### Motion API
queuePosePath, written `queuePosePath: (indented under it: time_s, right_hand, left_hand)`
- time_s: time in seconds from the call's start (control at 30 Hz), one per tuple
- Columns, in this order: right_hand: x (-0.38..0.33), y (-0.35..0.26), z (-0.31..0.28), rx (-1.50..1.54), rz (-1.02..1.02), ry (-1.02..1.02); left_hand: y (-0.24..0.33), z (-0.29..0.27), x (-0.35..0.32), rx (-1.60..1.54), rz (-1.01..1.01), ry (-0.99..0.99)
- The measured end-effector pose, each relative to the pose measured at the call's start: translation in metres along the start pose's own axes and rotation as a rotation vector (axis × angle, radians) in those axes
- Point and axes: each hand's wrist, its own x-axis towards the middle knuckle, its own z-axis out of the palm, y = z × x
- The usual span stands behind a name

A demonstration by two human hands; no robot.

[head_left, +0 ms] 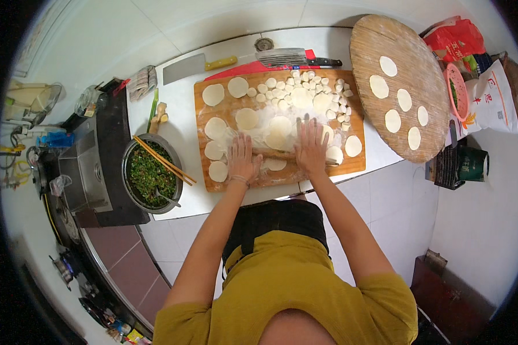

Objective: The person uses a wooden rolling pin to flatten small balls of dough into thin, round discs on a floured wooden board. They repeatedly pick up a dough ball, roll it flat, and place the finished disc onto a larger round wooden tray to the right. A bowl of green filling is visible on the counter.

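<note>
Here both hands (243, 158) (311, 146) press a rolling pin (273, 154) amid dough rounds (216, 127).

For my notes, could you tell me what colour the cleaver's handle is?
The cleaver has a yellow handle, seen in the head view.

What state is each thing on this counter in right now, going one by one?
Left hand: flat on the rolling pin.
Right hand: flat on the rolling pin.
Rolling pin: lying across the floured wooden board.
Dough pieces: cut, unrolled.
Round tray: holds six flat wrappers.
Filling bowl: full, chopsticks across the rim.
</note>
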Motion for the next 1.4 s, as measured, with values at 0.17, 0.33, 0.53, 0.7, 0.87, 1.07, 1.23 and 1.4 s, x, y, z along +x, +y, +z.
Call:
queuePosePath:
  time_s: [0.17, 0.33, 0.53, 0.7, 0.87, 1.07, 1.23, 1.4]
  right_hand:
    - [-0.053, -0.005, 0.001, 0.030, -0.021, -0.164]
    - [-0.033, -0.014, 0.001, -0.001, -0.087, -0.087]
    - [-0.040, 0.009, 0.012, 0.035, -0.285, -0.287]
    - [-0.041, 0.023, 0.010, 0.086, -0.279, -0.169]
    - [-0.039, 0.030, -0.043, 0.249, -0.193, 0.003]
    - [-0.058, 0.055, -0.044, 0.201, -0.190, -0.049]
    - [-0.073, 0.056, -0.009, 0.093, -0.399, -0.141]
    - [-0.036, 0.006, 0.010, 0.098, -0.366, -0.163]
  left_hand:
    - [0.000, -0.014, -0.052, -0.017, -0.015, -0.175]
    - [-0.009, -0.002, -0.057, 0.054, -0.024, -0.124]
    - [0.016, -0.014, -0.001, 0.121, -0.061, 0.104]
    - [0.055, -0.009, -0.031, -0.111, -0.258, -0.077]
    - [0.077, 0.027, -0.020, -0.070, -0.063, -0.011]
    - [0.038, -0.001, -0.028, -0.163, 0.389, -0.103]
    - [0.014, -0.013, -0.076, -0.121, 0.161, 0.124]
    - [-0.004, -0.004, -0.051, 0.004, 0.075, -0.093]
